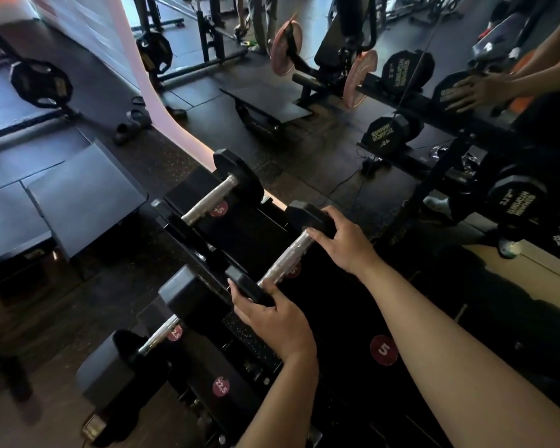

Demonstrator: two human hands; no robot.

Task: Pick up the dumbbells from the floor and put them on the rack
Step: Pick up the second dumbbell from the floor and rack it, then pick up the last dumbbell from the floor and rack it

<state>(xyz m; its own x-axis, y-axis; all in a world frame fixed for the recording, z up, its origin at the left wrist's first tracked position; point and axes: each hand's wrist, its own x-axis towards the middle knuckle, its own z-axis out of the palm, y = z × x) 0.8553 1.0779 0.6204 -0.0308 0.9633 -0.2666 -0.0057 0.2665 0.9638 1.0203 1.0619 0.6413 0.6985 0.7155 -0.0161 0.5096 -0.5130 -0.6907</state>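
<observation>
While both heads are cupped for balance, dumbbell [283, 261] sits on rack [240, 227] at centre: left hand [272, 318] grips the six o'clock head, right hand [343, 240] the one o'clock head.

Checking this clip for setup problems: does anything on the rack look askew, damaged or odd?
Nothing stands out. The black-ended dumbbell with a knurled silver handle lies on the black rack, left hand and right hand on its ends. The smaller dumbbell beyond and the large grey-ended dumbbell lie parallel.
</observation>
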